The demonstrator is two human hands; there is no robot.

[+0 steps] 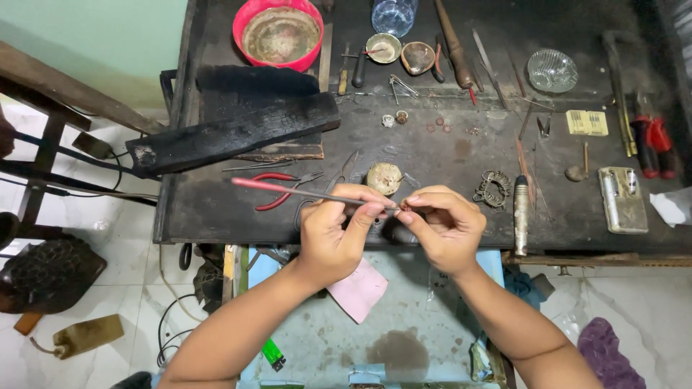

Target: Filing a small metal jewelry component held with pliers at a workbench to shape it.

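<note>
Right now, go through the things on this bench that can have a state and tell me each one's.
Left hand: grip shut on pink-handled tool.
Right hand: fingertips pinched at the tool's tip.
Red pliers: lying flat, jaws slightly apart.
Red bowl: upright.
Clear glass dish: upright, looks empty.

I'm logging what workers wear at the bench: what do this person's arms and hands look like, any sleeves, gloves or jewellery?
Both forearms are bare, with no sleeves in view. The left hand and the right hand wear no gloves. No rings, watch or bracelets show on either, and no markings. The fingernails look short.
</note>
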